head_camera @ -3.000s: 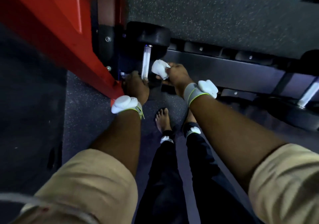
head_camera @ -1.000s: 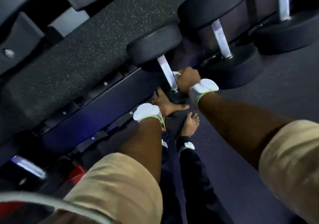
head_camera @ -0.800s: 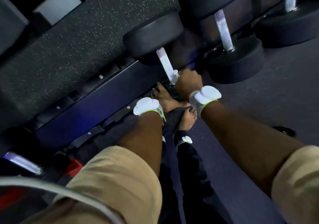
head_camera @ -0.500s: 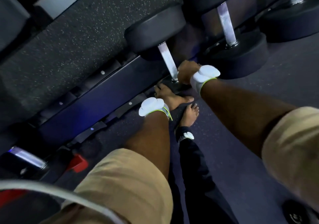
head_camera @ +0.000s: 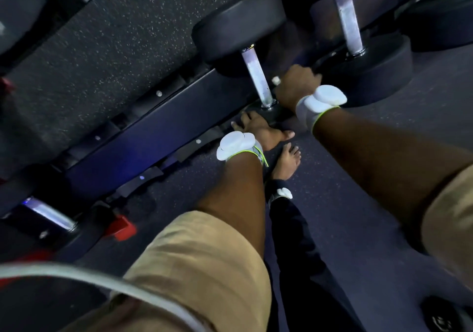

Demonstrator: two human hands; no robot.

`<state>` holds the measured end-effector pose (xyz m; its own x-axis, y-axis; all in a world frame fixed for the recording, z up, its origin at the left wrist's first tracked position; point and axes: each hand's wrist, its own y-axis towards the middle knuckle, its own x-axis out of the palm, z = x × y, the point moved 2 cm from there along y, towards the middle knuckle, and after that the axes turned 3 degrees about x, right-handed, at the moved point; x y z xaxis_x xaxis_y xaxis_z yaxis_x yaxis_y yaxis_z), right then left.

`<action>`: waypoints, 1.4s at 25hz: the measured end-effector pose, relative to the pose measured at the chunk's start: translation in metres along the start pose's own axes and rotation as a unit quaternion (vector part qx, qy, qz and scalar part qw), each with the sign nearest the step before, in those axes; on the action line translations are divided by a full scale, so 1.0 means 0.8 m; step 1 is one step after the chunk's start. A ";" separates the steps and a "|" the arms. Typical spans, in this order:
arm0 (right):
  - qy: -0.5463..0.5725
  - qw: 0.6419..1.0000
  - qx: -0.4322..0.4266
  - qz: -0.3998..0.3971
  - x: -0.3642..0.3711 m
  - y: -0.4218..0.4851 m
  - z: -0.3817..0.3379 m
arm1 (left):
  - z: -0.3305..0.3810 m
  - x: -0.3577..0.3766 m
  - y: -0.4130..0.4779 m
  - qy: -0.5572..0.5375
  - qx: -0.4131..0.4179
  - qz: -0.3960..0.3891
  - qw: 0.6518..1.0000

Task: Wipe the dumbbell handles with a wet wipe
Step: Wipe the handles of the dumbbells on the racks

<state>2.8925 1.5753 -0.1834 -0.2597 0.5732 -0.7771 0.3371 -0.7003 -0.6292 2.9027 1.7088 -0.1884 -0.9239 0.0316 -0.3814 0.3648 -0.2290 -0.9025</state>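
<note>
A black dumbbell lies on the low rack with its silver handle (head_camera: pixel 257 76) bare along most of its length. My right hand (head_camera: pixel 297 86) sits just right of the handle's near end, fingers curled round a white wet wipe (head_camera: pixel 275 80), of which only a small corner shows. My left hand (head_camera: pixel 258 129) rests with straight fingers on the near black head (head_camera: pixel 273 113) of that dumbbell. A second dumbbell with a silver handle (head_camera: pixel 348 23) lies to the right.
The dark rack rail (head_camera: pixel 153 137) runs diagonally from lower left to centre. A third dumbbell's handle (head_camera: pixel 48 212) shows at lower left beside a red rack foot (head_camera: pixel 121 227). My bare foot (head_camera: pixel 288 161) stands on the speckled rubber floor (head_camera: pixel 358 191).
The view shifted from the red-framed end of the rack to this dumbbell. Over the last second my right hand slid down the handle and now sits off its near end.
</note>
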 end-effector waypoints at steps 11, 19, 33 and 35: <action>0.019 0.995 -0.050 -0.084 0.017 -0.014 -0.021 | -0.001 -0.012 0.002 0.053 0.042 -0.023 0.997; 0.020 0.998 -0.048 -0.046 0.019 -0.020 0.001 | -0.008 -0.008 0.019 0.067 0.047 -0.044 0.996; 0.025 0.982 -0.095 -0.163 0.012 0.004 -0.004 | -0.004 -0.010 0.017 0.062 0.036 -0.051 0.996; 0.027 0.980 -0.102 -0.168 0.010 0.003 -0.004 | -0.002 -0.012 0.014 0.067 0.038 -0.041 0.996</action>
<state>2.8945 1.5796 -0.1914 -0.3414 0.7822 -0.5212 0.4161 -0.3715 -0.8300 2.9160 1.7073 -0.1953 -0.9242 0.1821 -0.3357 0.2750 -0.2926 -0.9158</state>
